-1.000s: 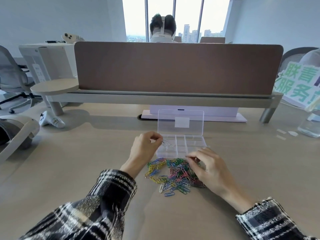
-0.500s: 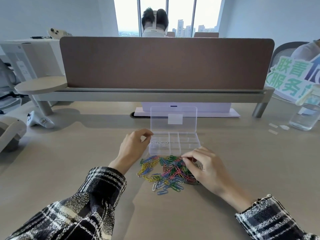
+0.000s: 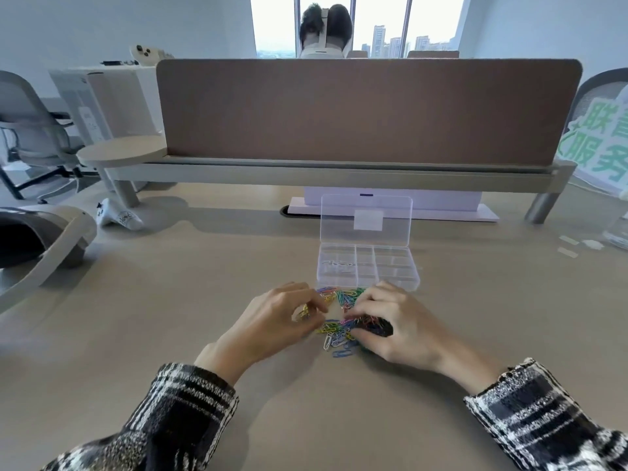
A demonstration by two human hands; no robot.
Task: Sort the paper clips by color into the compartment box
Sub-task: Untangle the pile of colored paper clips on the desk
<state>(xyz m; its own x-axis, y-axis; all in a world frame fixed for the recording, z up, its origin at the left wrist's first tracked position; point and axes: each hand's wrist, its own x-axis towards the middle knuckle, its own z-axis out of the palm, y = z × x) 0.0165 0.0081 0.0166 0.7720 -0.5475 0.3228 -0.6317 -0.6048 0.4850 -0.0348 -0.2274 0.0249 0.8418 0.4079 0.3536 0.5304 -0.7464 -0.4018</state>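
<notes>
Inspected the surface [image 3: 170, 334]: found the compartment box [image 3: 394, 270] standing open toward its middle, lid [image 3: 339, 212] raised at the far side. Noted a change against a second earlier: left hand [image 3: 272, 321] withdrawn from the box's left compartment and brought back down to the left edge of the heap. Judged one drop-off complete and a fresh pick begun. Recorded its fingers curled, tips drawn close at a yellowish clip [image 3: 303, 312] (too blurred to confirm a pinch). Found the right hand [image 3: 397, 321] kept over the right side of the heap, fingers bent down among the clips and touching them; could not tell whether gripping any. Located the paper clips [image 3: 339, 331] as a mixed heap of blue, yellow, green and pink, lying between the hands and just in front of the box's near wall. Logged a few pale clips [image 3: 336, 264] in the left compartment only; other compartments seemingly bare. Assessed the sorting as barely started.
</notes>
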